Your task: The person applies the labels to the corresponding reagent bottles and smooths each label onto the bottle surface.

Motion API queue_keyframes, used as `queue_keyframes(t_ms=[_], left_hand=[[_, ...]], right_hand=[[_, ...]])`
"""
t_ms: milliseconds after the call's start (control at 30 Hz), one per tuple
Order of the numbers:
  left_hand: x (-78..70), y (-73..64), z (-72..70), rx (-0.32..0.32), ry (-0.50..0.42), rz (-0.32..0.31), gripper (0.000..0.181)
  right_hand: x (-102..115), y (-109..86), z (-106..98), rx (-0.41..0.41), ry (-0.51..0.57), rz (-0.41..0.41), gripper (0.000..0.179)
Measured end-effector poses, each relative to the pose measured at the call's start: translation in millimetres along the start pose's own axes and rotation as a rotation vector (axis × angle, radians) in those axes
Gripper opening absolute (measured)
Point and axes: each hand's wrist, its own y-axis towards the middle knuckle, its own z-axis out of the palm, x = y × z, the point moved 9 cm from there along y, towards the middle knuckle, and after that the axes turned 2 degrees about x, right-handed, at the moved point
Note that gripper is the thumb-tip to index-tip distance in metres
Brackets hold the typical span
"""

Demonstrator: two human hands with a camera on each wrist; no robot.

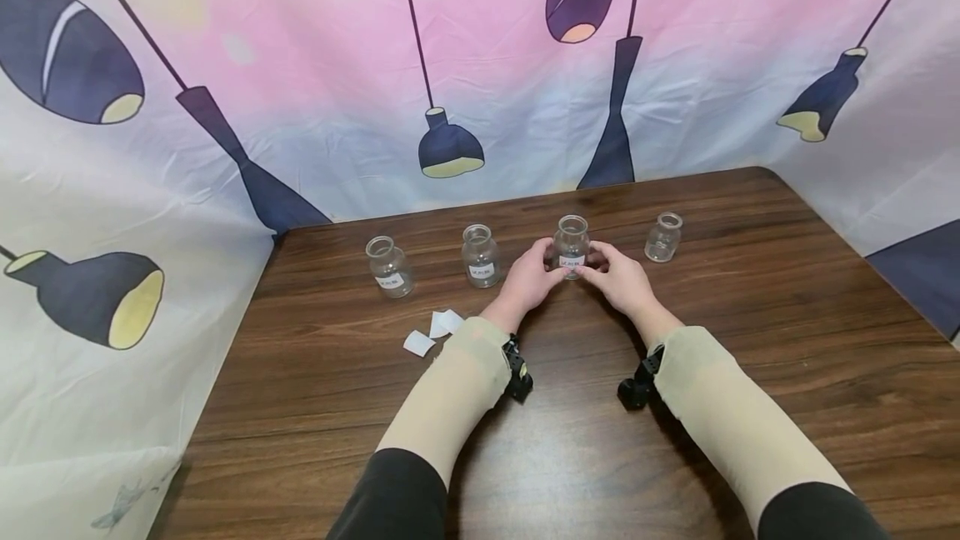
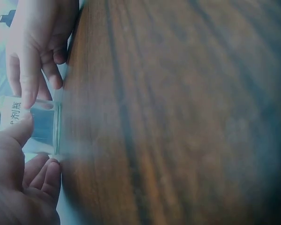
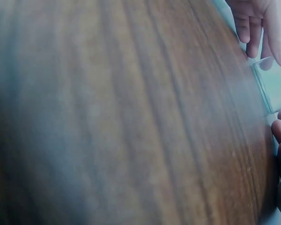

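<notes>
Between both hands stands a clear glass reagent bottle (image 1: 573,237) with a wide mouth, upright on the table. A white paper label (image 1: 572,261) with printed characters is on its front. My left hand (image 1: 529,277) holds the bottle from the left side, and my right hand (image 1: 621,277) holds it from the right. Both thumbs press at the label's lower area. In the left wrist view the glass (image 2: 43,125) shows sideways, with thumbs at the label (image 2: 13,108) and other fingers around the sides. Only part of the bottle (image 3: 274,86) shows in the right wrist view.
Two labelled glass bottles, one farther left (image 1: 390,267) and one nearer (image 1: 481,257), stand to the left. A smaller bottle (image 1: 663,237) without a visible label is at right. White paper pieces (image 1: 419,343) lie near the left forearm on the wooden table (image 1: 570,457).
</notes>
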Motion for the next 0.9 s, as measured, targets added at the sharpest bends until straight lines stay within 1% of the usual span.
queue_keyframes(t_ms=[200, 333, 467, 567, 733, 900], left_hand=[[3.5, 0.8, -0.4, 0.001, 0.009, 0.006, 0.055], [5.4, -0.2, -0.1, 0.017, -0.014, 0.006, 0.057], [7.8, -2.6, -0.7, 0.020, -0.081, -0.001, 0.059], [8.3, -3.2, -2.9, 0.007, -0.102, 0.004, 0.057], [8.3, -4.0, -7.1, -0.020, -0.064, 0.005, 0.049], [9.0, -4.9, -9.3, -0.024, -0.053, -0.018, 0.045]], right_hand=[[-0.7, -1.4, -2.1, -0.008, -0.025, 0.004, 0.048], [-1.9, -3.3, -3.2, -0.006, -0.029, 0.013, 0.043], [-5.1, -4.1, -4.0, 0.006, 0.010, 0.021, 0.048], [-6.0, -3.9, -4.8, 0.005, 0.047, 0.017, 0.055], [-1.9, -3.4, -2.9, 0.007, 0.054, 0.005, 0.059], [1.2, -3.3, -3.6, 0.014, 0.038, 0.000, 0.059]])
